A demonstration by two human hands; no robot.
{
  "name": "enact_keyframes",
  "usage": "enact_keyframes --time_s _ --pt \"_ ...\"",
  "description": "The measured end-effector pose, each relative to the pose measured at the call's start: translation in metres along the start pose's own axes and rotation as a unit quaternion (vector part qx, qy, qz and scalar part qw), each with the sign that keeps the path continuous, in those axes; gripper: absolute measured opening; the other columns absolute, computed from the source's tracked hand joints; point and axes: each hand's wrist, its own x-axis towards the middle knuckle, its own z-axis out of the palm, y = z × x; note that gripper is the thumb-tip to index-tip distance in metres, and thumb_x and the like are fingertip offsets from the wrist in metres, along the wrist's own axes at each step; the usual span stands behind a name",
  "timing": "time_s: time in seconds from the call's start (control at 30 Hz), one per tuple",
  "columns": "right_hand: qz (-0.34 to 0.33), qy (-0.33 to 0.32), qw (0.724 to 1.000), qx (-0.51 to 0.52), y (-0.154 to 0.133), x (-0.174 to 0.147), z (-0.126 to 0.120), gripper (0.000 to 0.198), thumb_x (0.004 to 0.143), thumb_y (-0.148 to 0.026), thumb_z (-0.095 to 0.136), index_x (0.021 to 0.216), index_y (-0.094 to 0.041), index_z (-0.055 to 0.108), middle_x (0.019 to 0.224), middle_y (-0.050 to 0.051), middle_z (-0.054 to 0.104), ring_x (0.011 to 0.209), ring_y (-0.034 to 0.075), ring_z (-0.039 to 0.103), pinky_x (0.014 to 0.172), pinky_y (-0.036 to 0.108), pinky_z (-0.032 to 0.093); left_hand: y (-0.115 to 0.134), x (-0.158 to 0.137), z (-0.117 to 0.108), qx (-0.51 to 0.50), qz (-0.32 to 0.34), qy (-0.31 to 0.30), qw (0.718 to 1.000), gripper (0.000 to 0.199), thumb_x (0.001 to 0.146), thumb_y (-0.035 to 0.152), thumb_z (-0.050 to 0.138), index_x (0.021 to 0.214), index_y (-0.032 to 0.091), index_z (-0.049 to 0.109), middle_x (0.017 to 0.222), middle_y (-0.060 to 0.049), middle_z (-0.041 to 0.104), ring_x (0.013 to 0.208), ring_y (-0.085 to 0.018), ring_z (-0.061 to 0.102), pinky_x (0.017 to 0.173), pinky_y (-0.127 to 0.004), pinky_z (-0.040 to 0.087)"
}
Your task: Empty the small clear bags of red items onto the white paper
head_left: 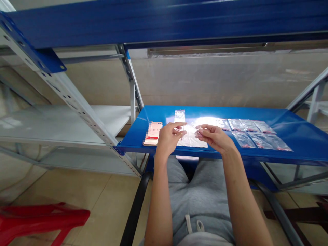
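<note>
My left hand and my right hand face each other over the front of the blue shelf. Between them is a thin clear plastic bag, pinched at its sides by the fingertips of both hands; glare blurs its outline. Under the hands lies a flat whitish piece, plastic or cloth, I cannot tell which. Behind my left hand lies an empty-looking clear zip bag. To the right, several clear zip bags with small red contents lie in two rows.
A phone showing a timer lies left of my left hand. A blue beam crosses overhead, and a perforated metal post stands at left. A red plastic stool is on the floor. Black chair arms flank my legs.
</note>
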Motion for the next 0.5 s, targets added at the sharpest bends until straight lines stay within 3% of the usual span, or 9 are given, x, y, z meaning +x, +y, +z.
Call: enact_keyframes --time_s 0.17,0.3,0.43,0.5 --pt "-0.022 0.019 0.999 0.017 0.009 0.006 0.004 0.043 0.050 -0.034 0.100 0.080 -0.017 0.075 0.080 0.003 0.076 0.073 0.013 0.073 0.076 0.023 0.063 -0.010 0.002 0.002 -0.018 0.009 0.000 1.000 0.031 0.086 0.018 0.068 0.115 0.022 0.078 0.107 -0.007 0.070 0.066 -0.009 0.062 0.059 -0.020 0.051" --pt "-0.054 0.061 0.997 0.009 0.014 0.014 -0.001 0.044 0.049 -0.037 0.100 0.077 -0.016 0.074 0.078 0.003 0.076 0.072 0.014 0.073 0.077 0.024 0.063 -0.017 0.004 -0.008 0.011 0.010 0.011 1.000 0.038 0.093 0.015 0.050 0.118 0.023 0.076 0.101 -0.006 0.071 0.069 -0.010 0.064 0.057 -0.019 0.049" --pt "-0.090 0.088 0.990 -0.060 0.007 0.033 -0.017 0.038 0.053 -0.035 0.098 0.074 -0.015 0.073 0.073 0.003 0.074 0.070 0.015 0.073 0.076 0.026 0.064 -0.016 0.022 -0.033 0.097 -0.002 0.049 0.994 0.039 0.092 0.010 0.044 0.108 0.021 0.078 0.101 -0.007 0.074 0.080 -0.015 0.068 0.068 -0.024 0.055" --pt "-0.090 0.083 0.984 -0.130 -0.002 0.049 -0.020 0.030 0.057 -0.027 0.095 0.072 -0.014 0.073 0.071 0.004 0.073 0.066 0.015 0.072 0.071 0.027 0.065 -0.014 0.040 -0.040 0.148 0.001 0.032 0.988 0.034 0.093 0.013 0.048 0.107 0.021 0.079 0.104 -0.007 0.076 0.084 -0.017 0.070 0.079 -0.029 0.057"
